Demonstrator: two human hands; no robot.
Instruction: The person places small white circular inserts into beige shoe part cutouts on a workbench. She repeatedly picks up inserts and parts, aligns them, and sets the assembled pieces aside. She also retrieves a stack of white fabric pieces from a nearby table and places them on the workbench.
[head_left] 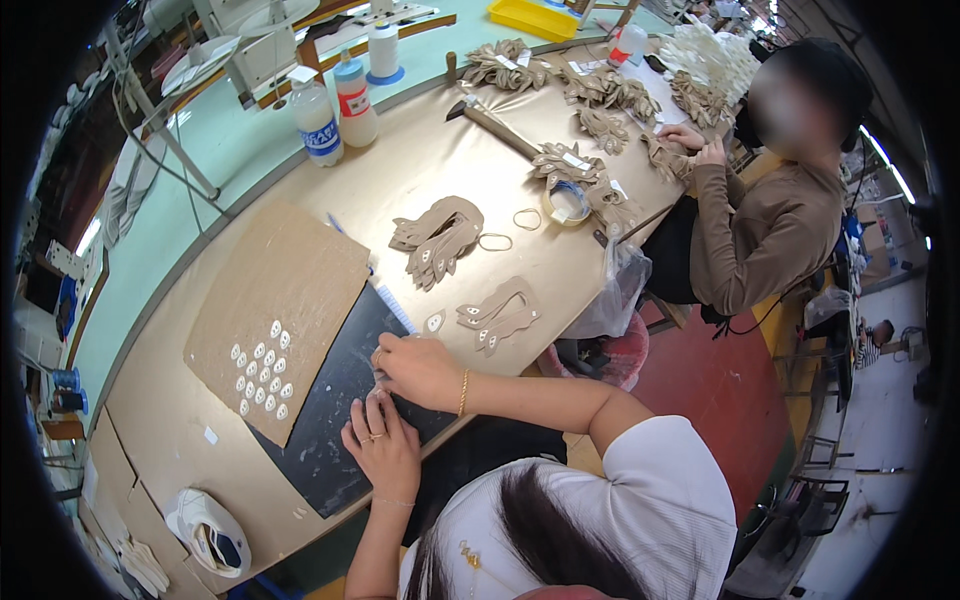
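— Where are the hands?
— Both on the black mat (330,400) at the tabletop (480,150) edge. The right hand (420,368) pinches a small white piece (381,378); the left hand (383,447) lies flat just beside it, fingers spread, holding nothing.
— And nearby?
— A cardboard sheet (290,290) with rows of white pieces, left of the mat; tan cutouts (497,318) to the right.

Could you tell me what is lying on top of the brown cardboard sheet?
Rows of small white teardrop-shaped pieces lie on the lower part of the cardboard sheet. Its right edge overlaps a dark mat; whatever is beneath the cardboard is hidden.
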